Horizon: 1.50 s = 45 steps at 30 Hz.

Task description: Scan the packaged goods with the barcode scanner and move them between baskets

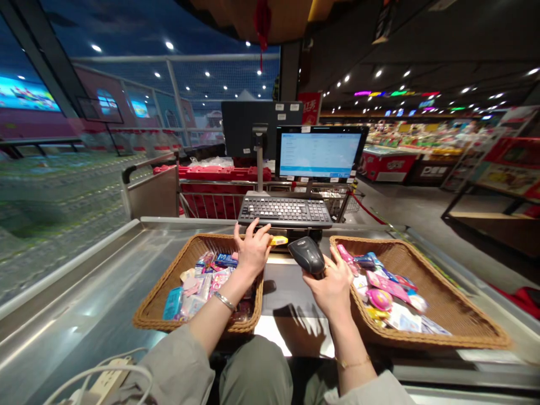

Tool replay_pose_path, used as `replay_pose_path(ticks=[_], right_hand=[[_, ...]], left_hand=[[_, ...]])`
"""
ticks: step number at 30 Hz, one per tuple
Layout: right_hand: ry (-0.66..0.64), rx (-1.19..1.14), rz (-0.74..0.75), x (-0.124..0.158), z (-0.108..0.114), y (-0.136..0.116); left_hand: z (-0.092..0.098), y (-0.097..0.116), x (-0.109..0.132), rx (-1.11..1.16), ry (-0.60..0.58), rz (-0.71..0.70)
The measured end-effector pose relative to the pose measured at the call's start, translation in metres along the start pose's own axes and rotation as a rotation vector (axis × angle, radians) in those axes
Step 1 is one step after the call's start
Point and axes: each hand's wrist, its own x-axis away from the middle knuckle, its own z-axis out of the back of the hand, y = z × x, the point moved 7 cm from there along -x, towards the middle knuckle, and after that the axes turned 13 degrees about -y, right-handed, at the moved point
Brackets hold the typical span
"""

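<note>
My left hand [252,251] pinches a small yellow item with a barcode label [279,241], held over the inner edge of the left wicker basket [158,298]. In my right hand [331,284] is a black barcode scanner [307,254], its head tilted toward the yellow item, with a short gap between them. Small packaged goods, among them a turquoise pack [172,304], fill part of the left basket. The right wicker basket [468,315] holds more small goods, including a round pink item [379,300] and a flat pink pack [388,286].
A black keyboard [287,210] stands behind my hands, below a lit monitor [319,153] and a dark screen back [248,129]. Metal counter [101,270] extends to the left. A white power strip [110,378] with cables lies at the lower left. Shopping carts [211,202] stand beyond.
</note>
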Motion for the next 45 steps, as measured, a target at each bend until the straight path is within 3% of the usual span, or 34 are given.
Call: replay_pose_path(ticks=[7, 19, 45], right_hand=[[0.108, 0.007, -0.032, 0.004, 0.021, 0.015], [0.201, 0.017, -0.175, 0.011, 0.047, 0.05], [0.399, -0.024, -0.357, 0.03, 0.109, 0.101]], left_hand=[[0.0, 0.022, -0.007, 0.023, 0.006, -0.036], [-0.009, 0.061, -0.02, 0.065, -0.002, -0.111], [-0.033, 0.15, -0.042, 0.114, -0.035, -0.288]])
